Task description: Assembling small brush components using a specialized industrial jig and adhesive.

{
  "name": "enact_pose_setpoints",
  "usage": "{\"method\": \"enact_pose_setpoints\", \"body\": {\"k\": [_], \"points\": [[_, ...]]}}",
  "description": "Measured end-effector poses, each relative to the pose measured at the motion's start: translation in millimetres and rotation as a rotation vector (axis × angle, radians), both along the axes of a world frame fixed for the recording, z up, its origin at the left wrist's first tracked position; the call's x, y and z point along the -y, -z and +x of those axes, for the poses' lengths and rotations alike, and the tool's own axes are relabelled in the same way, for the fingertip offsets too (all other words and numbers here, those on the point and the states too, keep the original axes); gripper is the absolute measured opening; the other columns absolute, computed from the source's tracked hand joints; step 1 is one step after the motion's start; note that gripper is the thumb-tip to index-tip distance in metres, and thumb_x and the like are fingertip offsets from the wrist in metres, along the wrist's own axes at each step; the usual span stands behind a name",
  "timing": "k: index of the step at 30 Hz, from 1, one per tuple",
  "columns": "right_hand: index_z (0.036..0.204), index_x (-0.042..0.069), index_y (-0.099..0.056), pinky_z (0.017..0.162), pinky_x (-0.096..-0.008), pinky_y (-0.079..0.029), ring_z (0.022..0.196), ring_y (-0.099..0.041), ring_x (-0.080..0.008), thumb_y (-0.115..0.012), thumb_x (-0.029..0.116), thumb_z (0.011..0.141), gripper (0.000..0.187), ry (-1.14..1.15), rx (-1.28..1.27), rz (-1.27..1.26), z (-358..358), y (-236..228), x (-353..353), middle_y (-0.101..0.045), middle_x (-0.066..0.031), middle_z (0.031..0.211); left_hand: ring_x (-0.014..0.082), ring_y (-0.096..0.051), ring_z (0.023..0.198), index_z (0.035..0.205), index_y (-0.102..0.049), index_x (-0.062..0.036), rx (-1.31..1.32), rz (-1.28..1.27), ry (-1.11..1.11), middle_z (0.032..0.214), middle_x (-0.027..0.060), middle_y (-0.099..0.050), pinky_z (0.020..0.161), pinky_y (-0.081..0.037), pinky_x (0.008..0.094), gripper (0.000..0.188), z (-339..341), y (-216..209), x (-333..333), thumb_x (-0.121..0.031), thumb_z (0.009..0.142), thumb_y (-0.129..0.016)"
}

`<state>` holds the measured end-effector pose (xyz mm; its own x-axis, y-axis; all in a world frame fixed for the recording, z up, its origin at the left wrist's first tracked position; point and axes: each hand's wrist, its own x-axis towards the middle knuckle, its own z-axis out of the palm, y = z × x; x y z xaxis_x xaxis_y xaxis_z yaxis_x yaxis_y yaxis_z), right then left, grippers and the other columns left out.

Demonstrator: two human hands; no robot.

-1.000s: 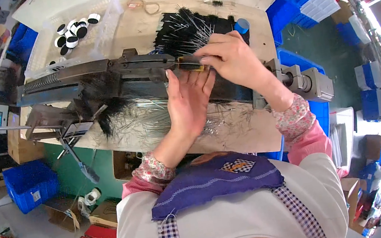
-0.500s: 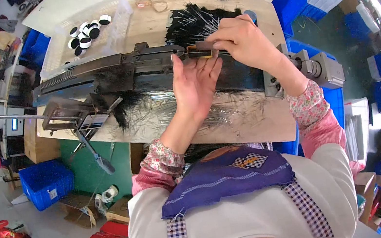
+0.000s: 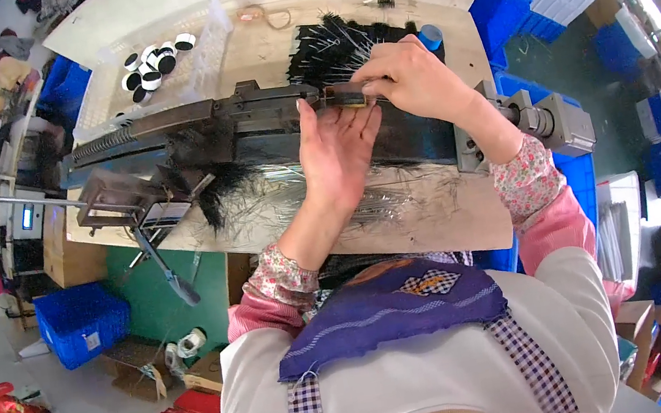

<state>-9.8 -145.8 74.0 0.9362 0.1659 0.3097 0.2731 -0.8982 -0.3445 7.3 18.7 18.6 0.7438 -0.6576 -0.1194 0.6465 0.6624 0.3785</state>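
A long dark metal machine (image 3: 264,103) runs across the bench under my hands. My left hand (image 3: 333,155) is palm up at its near edge, fingers stretched out below a small dark block with a yellowish lower edge (image 3: 346,95); whether they bear its weight I cannot tell. My right hand (image 3: 418,78) comes from the right, thumb and fingers pinched at the block's right end. What sits in that pinch is hidden by the fingers. Just beyond lies a heap of black bristle brushes with thin wire stems (image 3: 320,52).
A white plastic basket (image 3: 211,62) with several black-and-white round caps (image 3: 151,79) stands at the far left. Loose thin wires (image 3: 372,200) litter the near bench. A metal frame with a lever (image 3: 153,250) juts out at left, a cylindrical motor part (image 3: 566,124) at right.
My right hand has moved slightly left along the block, and more of the block's top looks dark now. The left hand stays nearly in place.
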Motion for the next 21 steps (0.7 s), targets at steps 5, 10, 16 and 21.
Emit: {"method": "enact_pose_setpoints", "body": {"k": [5,10,16,21], "points": [[0.09,0.011,-0.071,0.083,-0.0382,-0.04,0.083,-0.061,-0.0238,-0.063,0.017,0.079,0.015,-0.012,0.038,0.098,0,-2,-4,-0.061,-0.0064,0.081,0.0249,-0.047,0.119,0.117,-0.046,0.0019,0.029,0.008,0.001,0.119,0.0124,-0.053,0.107,-0.034,0.0387,0.065,-2,-3,1,-0.058,0.095,-0.034],[0.098,0.007,-0.064,0.072,-0.0373,-0.046,0.082,-0.061,-0.029,-0.062,0.015,0.081,0.018,-0.064,0.267,0.022,3,9,-6,-0.062,-0.0095,0.088,0.0336,-0.042,0.124,0.119,-0.044,0.0093,-0.126,0.005,-0.029,0.123,0.0202,-0.049,0.111,-0.029,0.044,0.068,-2,-2,-3,-0.053,0.096,-0.033],[0.093,0.0,-0.057,0.057,-0.0424,-0.052,0.068,-0.065,-0.0346,-0.059,0.012,0.08,0.018,0.142,0.1,-0.136,-20,-5,-33,-0.064,-0.0175,0.071,0.0375,-0.032,0.129,0.119,-0.038,0.0132,-0.089,-0.009,-0.07,0.13,0.0246,-0.04,0.112,-0.023,0.0458,0.07,2,-7,-10,-0.052,0.096,-0.034],[0.082,-0.003,-0.062,0.057,-0.0414,-0.054,0.071,-0.068,-0.035,-0.057,0.011,0.075,0.016,0.063,0.062,-0.261,-21,-3,-43,-0.066,-0.0185,0.074,0.0291,-0.046,0.111,0.088,-0.045,0.0011,-0.067,0.038,-0.046,0.106,0.0173,-0.049,0.102,-0.033,0.0419,0.052,3,-11,-11,-0.049,0.097,-0.039]]}}
